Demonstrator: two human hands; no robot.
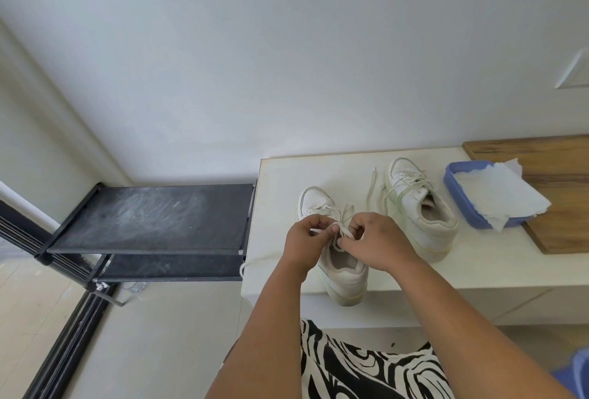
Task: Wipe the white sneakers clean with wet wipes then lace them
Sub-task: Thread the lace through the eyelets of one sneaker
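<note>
Head view shows your left hand (pixel 302 239) and right hand (pixel 376 239) meeting over the tongue of the near sneaker (pixel 338 258), each pinching a strand of its lace (pixel 342 218), with the shoe's long axis running away from you and its heel overhanging the worktop's (pixel 280 175) front edge near the left corner. The second sneaker (pixel 420 207) lies nearer your right hand, its lace loose, just beside the blue tray of wipes (pixel 497 198) toward the right. You have bare worktop behind the toe and left of the shoe, so pulling strands sideways looks unobstructed.
</note>
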